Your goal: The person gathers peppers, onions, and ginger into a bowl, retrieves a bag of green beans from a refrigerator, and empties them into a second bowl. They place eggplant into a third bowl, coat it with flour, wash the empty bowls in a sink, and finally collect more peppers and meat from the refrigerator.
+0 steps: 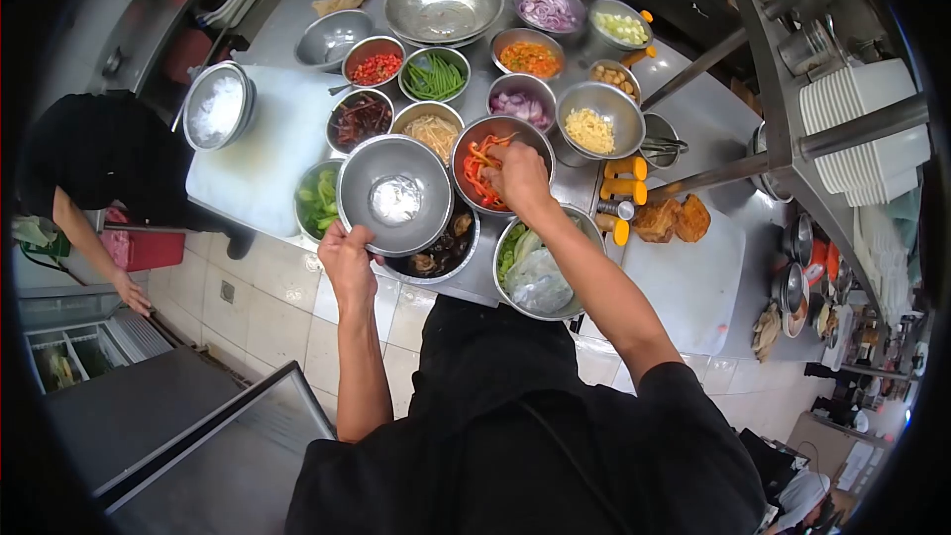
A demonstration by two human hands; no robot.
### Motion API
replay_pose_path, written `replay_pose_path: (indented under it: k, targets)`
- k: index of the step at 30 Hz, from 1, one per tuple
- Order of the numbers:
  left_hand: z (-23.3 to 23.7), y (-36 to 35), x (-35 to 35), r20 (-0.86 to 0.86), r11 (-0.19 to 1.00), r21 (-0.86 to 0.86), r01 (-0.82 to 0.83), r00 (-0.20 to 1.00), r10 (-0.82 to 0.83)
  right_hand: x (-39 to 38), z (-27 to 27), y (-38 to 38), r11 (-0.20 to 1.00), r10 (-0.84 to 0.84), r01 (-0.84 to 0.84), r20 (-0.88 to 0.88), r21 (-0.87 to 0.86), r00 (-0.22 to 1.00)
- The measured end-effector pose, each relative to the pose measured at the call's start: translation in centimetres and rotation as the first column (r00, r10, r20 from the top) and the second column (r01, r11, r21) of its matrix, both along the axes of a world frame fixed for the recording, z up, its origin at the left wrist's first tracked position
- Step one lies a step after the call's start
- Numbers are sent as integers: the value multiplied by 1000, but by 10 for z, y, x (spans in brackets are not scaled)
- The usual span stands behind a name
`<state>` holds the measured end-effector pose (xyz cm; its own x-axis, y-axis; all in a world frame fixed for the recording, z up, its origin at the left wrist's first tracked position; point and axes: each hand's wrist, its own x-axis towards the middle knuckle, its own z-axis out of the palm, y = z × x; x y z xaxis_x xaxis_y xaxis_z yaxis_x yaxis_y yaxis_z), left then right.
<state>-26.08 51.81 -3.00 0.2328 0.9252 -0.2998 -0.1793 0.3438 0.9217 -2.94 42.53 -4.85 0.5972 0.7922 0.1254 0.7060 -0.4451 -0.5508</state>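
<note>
My left hand (349,260) grips the near rim of a steel mixing bowl (393,195), which has no food in it. That bowl is held over part of a bowl of dark mushroom-like pieces (441,253). Inside the bowl of red pepper strips (482,163), my right hand (522,176) has its fingers closed on some strips. Below my right forearm sits a bowl of green leaves with a clear plastic bag (540,282). Cut green vegetables (318,196) fill a bowl left of the held one.
Bowls of green beans (433,75), red chilies (375,69), purple onion (522,107) and chopped garlic (591,129) stand beyond. White cutting boards (263,154) lie on both sides. A metal shelf with stacked plates (857,129) borders the right. At left, another person's hand (130,292) is above an open drawer fridge.
</note>
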Motion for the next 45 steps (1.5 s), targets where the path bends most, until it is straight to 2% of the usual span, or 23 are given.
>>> replay_pose_path:
  k: [3,5,9,12,14,16,20,22,24,26,27,29,34,36,37,38,40,44,45]
  targets:
    - [-3,3,0,-2,1000,5,1,1000,-1,6,-11,1,1000,6,-6,-3,-11,1000]
    - [-4,5,0,-5,1000,4,-1,1000,1,10,-6,-1,996,-25,33,-87,88,996]
    - [0,4,2,-11,1000,11,-1,1000,1,13,24,-9,988,-53,80,-196,131,979]
    - [1,3,3,-14,1000,14,1,1000,0,20,20,-10,965,-63,111,-201,238,978]
    - [2,4,4,-5,1000,23,7,1000,-7,19,30,-13,971,-90,130,-197,203,976]
    - [7,4,5,-24,1000,17,9,1000,-8,17,38,-13,968,-104,166,-298,190,949]
    - [6,4,6,-1,999,36,1,1000,-1,6,52,-9,957,-113,200,-368,208,923]
    - [5,3,8,-21,999,47,22,1000,-21,-10,57,-1,886,52,157,-430,436,901]
    - [7,0,13,-11,998,45,47,999,-47,-37,78,6,871,218,-22,-346,491,913]
    - [6,-2,17,-18,996,-6,91,996,-91,-61,78,12,877,325,-178,-278,446,904]
    - [5,-4,18,-1,994,-1,105,994,-105,-64,76,15,876,322,-174,-278,450,905]
    - [2,-5,21,22,993,-14,116,993,-116,-68,72,20,868,473,-425,-171,255,864]
    - [0,-5,21,94,993,-54,109,990,-104,-57,69,24,882,457,-400,-247,249,854]
    - [-4,-3,19,94,992,-55,115,990,-109,-51,74,23,902,426,-351,-382,251,820]
    - [-6,-3,19,106,992,-57,114,989,-107,-48,79,23,915,400,-367,-466,165,789]
    - [-7,-2,19,121,992,-57,116,987,-109,-45,78,21,915,401,-370,-468,162,787]
    - [-6,0,18,108,989,-75,127,987,-119,-37,78,18,803,575,-499,-200,327,794]
    - [-11,3,14,118,986,-96,139,985,-127,-21,75,18,853,494,-388,-305,347,814]
    - [-9,3,14,118,985,-100,140,985,-128,-13,76,20,847,458,-361,-191,391,868]
